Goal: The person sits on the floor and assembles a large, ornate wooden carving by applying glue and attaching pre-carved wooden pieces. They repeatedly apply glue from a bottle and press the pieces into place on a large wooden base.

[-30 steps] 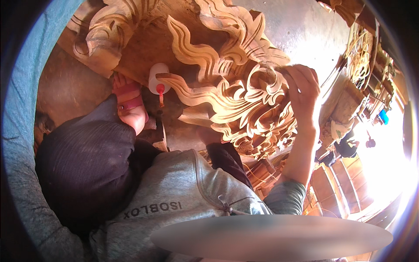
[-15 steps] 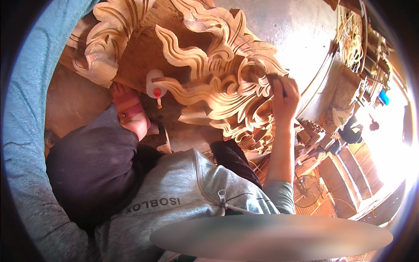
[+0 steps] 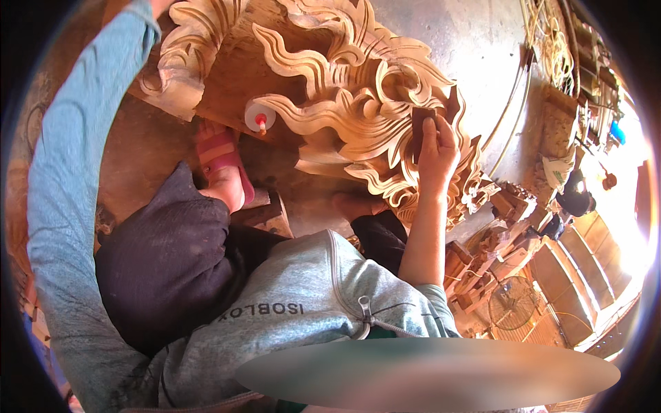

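A large pale wood carving of curling leaves and flames spreads out in front of me. My right hand grips a piece of dark brown sandpaper, its thumb on top, against the carving's right part. Only a sliver of my left hand shows at the top left edge, by a scrolled arm of the carving; its fingers are out of sight. A white bottle with a red cap is beside a flame-shaped tip of the wood.
My foot in a pink sandal rests below the carving's left part. Wood offcuts are piled at the right, with a round fan beyond them. Coiled pale cords hang at the upper right.
My right hand has moved down along the carving, and the sandpaper now shows plainly in it. My left sleeve's cuff and a bit of the hand have come into view. The whole view has shifted slightly.
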Demonstrator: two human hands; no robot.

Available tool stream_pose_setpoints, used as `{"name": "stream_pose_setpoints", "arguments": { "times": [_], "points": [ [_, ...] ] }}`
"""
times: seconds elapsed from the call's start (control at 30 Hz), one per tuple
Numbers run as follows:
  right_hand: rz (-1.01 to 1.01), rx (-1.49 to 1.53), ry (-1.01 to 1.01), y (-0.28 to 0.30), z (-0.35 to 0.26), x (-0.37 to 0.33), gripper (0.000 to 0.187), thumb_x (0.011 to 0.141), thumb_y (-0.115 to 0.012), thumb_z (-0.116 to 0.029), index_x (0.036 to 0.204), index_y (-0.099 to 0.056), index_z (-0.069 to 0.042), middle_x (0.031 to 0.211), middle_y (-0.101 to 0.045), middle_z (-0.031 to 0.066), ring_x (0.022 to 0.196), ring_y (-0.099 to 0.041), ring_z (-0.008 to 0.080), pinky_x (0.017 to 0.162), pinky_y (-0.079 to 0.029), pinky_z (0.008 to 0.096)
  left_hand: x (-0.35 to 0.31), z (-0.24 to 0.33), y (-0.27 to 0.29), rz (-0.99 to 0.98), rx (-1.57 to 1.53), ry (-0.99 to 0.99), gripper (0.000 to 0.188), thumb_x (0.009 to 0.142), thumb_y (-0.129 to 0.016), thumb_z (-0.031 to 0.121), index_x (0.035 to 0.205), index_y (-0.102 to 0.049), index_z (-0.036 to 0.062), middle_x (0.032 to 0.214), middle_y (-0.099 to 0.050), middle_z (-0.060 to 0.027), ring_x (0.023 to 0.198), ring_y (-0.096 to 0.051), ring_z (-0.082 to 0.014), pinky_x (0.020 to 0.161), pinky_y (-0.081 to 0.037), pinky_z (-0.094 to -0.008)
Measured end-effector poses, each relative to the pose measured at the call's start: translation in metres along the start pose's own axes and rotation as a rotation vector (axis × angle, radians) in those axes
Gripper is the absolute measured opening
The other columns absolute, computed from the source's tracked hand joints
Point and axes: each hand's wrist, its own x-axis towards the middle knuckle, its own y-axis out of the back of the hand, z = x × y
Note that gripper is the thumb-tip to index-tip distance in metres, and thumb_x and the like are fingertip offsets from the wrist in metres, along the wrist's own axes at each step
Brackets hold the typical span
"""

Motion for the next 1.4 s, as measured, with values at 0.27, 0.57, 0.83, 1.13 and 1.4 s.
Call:
{"name": "stream_pose_setpoints", "arguments": {
  "times": [0.27, 0.57, 0.83, 1.13, 1.4],
  "points": [
    [-0.196, 0.238, -0.134, -0.002, 0.01, -0.016, 0.035, 0.093, -0.061, -0.025, 0.118, -0.058, -0.001, 0.085, -0.065, 0.0063, 0.069, -0.057, 0.009, 0.061, -0.047, 0.0267, -0.078, 0.039, 0.026, -0.068, 0.022, 0.205, 0.058, 0.088, -0.069, 0.024, 0.135, -0.044, 0.0017, 0.14, -0.045, -0.0207, 0.132, -0.041, -0.0344, 0.108, -0.035, -0.0417],
    [-0.016, 0.018, 0.031, -0.008, -0.014, 0.006, 0.036, 0.096, -0.054, -0.025, 0.125, -0.054, -0.004, 0.095, -0.068, 0.0205, 0.083, -0.067, 0.0342, 0.073, -0.051, 0.042, -0.066, 0.069, 0.025, -0.242, 0.467, 0.403, 0.065, 0.084, -0.06, 0.058, 0.134, -0.047, 0.0181, 0.154, -0.029, -0.0151, 0.14, -0.026, -0.0404, 0.112, -0.021, -0.0541],
    [0.0, -0.33, 0.185, -0.016, -0.002, -0.002, 0.035, 0.094, -0.053, -0.028, 0.127, -0.056, -0.015, 0.107, -0.068, 0.0161, 0.096, -0.065, 0.0395, 0.082, -0.051, 0.0472, -0.065, 0.048, 0.034, -0.16, 0.355, 0.305, 0.057, 0.081, -0.066, 0.053, 0.123, -0.057, 0.016, 0.14, -0.041, -0.0139, 0.122, -0.047, -0.0379, 0.1, -0.036, -0.0534],
    [0.037, 0.096, 0.175, -0.015, -0.023, 0.018, 0.032, 0.093, -0.061, -0.021, 0.12, -0.061, -0.004, 0.096, -0.068, 0.009, 0.079, -0.061, 0.0155, 0.07, -0.049, 0.0304, -0.065, 0.05, 0.032, -0.053, 0.318, 0.221, 0.05, 0.079, -0.07, 0.045, 0.116, -0.063, 0.0126, 0.133, -0.048, -0.0154, 0.116, -0.052, -0.0384, 0.1, -0.038, -0.0518],
    [0.043, -0.245, 0.405, -0.009, 0.012, 0.001, 0.031, 0.09, -0.065, -0.016, 0.117, -0.063, -0.001, 0.104, -0.069, 0.0111, 0.094, -0.065, 0.0191, 0.084, -0.05, 0.0321, -0.069, 0.05, 0.019, 0.017, 0.301, 0.2, 0.049, 0.078, -0.07, 0.045, 0.113, -0.064, 0.012, 0.131, -0.051, -0.0157, 0.114, -0.052, -0.0394, 0.101, -0.038, -0.0496]
  ]
}}
